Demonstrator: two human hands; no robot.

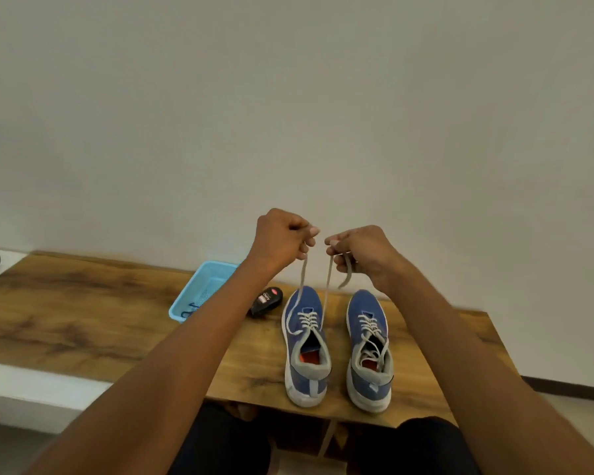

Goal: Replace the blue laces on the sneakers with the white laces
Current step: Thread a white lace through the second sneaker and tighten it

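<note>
Raised above the table [83, 303], my left hand [282, 240] and right hand [360, 250] each pinch one end of the white lace [327, 289] threaded through the left sneaker [304, 344], the right sneaker [369, 351] standing at its 3 o'clock.

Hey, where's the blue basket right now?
In the head view the blue basket sits on the wooden table, left of the sneakers, beside a small black bottle.

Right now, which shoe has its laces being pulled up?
The left sneaker: both hands hold its white lace ends up high. The right sneaker isn't held.
</note>
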